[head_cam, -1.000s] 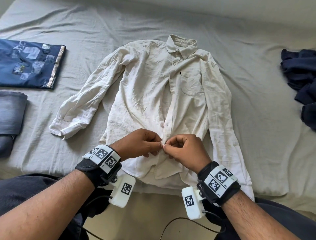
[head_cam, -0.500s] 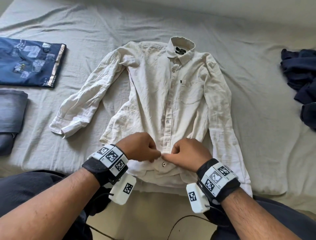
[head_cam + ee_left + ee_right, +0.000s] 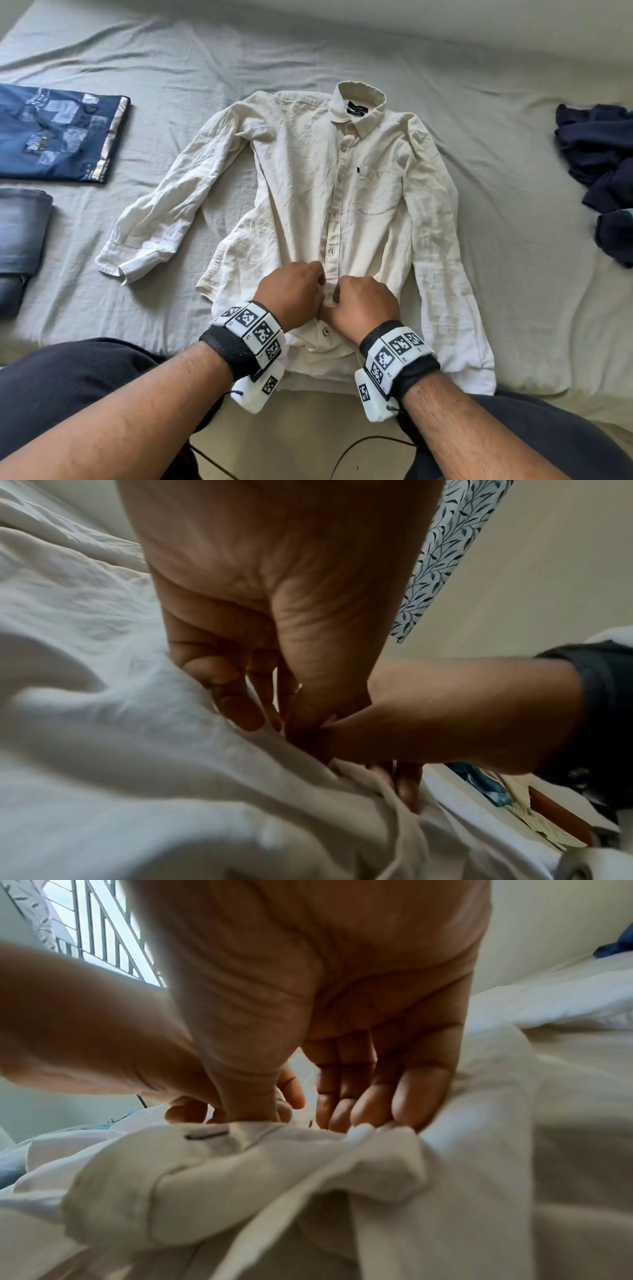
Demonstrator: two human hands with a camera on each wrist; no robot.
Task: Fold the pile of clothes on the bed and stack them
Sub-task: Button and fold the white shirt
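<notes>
Pinching the button placket low on a cream long-sleeved shirt (image 3: 308,192), the left hand (image 3: 291,291) and right hand (image 3: 363,305) are seen knuckle to knuckle, equally near the front hem. The shirt is spread face-up on the grey bedsheet (image 3: 513,171), its long axis running straight away to the collar (image 3: 358,102). The button being worked is hidden by the fingers.
</notes>
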